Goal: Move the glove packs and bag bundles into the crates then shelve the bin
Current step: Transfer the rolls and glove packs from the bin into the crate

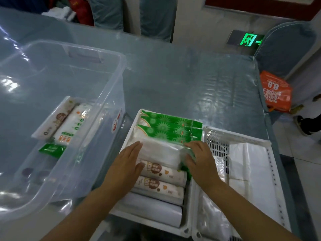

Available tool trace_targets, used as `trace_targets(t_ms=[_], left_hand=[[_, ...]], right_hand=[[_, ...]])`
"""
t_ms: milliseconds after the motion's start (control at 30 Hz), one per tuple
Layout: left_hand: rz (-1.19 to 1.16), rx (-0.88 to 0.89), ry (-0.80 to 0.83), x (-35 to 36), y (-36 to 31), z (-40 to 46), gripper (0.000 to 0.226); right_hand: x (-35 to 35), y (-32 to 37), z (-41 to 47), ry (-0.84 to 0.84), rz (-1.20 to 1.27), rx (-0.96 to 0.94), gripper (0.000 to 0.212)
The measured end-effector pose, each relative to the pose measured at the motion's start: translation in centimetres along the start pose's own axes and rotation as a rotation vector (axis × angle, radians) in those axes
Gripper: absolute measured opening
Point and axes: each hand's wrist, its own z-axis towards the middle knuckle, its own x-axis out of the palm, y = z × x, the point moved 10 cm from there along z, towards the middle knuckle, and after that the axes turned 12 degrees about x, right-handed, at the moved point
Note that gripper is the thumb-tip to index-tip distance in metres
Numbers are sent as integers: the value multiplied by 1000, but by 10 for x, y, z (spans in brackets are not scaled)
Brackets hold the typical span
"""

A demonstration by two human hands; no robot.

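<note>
Both hands hold a clear glove pack [161,152] over the middle of the left white crate [129,134]. My left hand [126,164] presses flat against its left end, and my right hand [199,159] grips its right end. Beneath it lie green packs [172,126] at the far end and brown-printed bag rolls [165,173] nearer me. The right white crate [234,136] holds white bag bundles [248,164]. The clear bin [97,108] on the left still holds bag rolls [69,122] and a green pack [52,149].
The table is covered in blue-grey plastic sheeting [182,80]. Its right edge drops off to the floor, where an orange bag [276,92] sits. Someone's shoe [305,125] shows at the far right. Covered chairs stand behind the table.
</note>
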Motion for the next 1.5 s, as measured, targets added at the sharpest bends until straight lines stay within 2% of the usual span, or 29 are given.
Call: trace_targets(t_ms=[100,400,533,733,900,967,1133,1367,1500], left_hand=[[-103,12,50,13,6,-19,62],[-101,75,95,11,-8,-25,65],[66,245,-25,-47,-43,-29,60],[82,445,-183,-167,-88,-61,32],[147,511,-406,-270,-67,-91,24],[155,481,-425,-303,-30,-92,24],[287,267,-345,-349,89,-92,30],[515,6,-143,-362,207,-112,28],[377,-126,-106,-355,237,-122,23]], right_hand=[[-3,-4,-20,-21,-34,22,24],[-16,12,-48,-139,-89,122,26],[-22,49,-50,-205,-74,150,28],[-30,146,-53,-333,-88,72,22],[-22,224,-60,-417,-26,49,19],[-7,252,-65,-404,11,27,16],[46,287,-65,-302,-27,174,14],[76,292,-71,-203,-44,459,37],[81,297,-74,-190,-82,529,20]])
